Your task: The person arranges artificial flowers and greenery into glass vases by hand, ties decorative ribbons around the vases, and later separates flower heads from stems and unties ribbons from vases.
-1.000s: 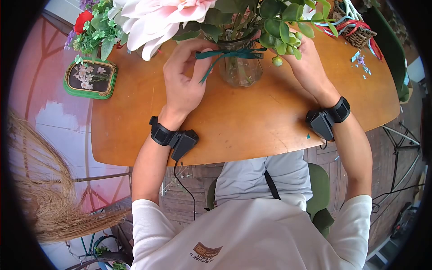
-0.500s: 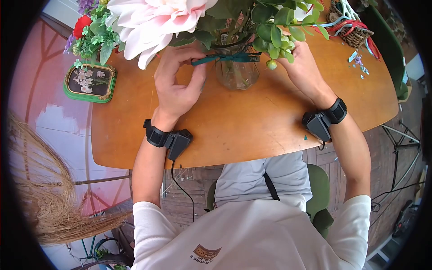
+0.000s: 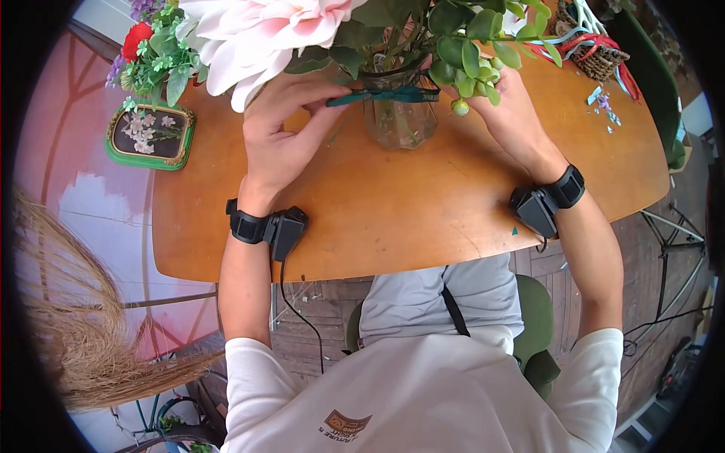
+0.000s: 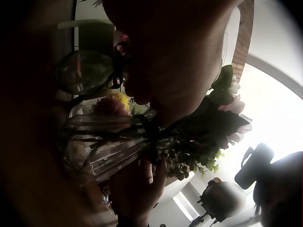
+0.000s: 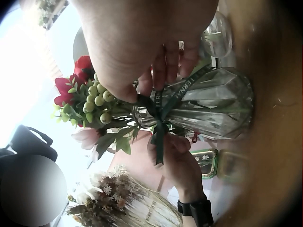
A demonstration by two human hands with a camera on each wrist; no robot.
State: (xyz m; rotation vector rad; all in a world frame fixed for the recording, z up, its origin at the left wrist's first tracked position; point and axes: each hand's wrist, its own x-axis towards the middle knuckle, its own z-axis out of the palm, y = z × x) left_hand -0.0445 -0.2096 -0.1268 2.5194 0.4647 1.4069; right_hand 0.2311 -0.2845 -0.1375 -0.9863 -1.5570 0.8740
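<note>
Conceivably, with left hand (image 3: 276,147) and right hand (image 3: 513,117) pinched closed on the ribbon (image 3: 419,96), my uneven pull could skew its bow (image 5: 162,117).

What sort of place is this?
Probably a florist's workroom or flower studio: a glass vase of flowers wears a green ribbon, with dried stems nearby and coloured scraps on the table.

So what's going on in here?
A person sits at a wooden table with a glass vase of flowers. A dark green ribbon is round the vase's neck, with a knot showing. The left hand pinches the ribbon on one side of that knot; the right hand grips it on the other.
</note>
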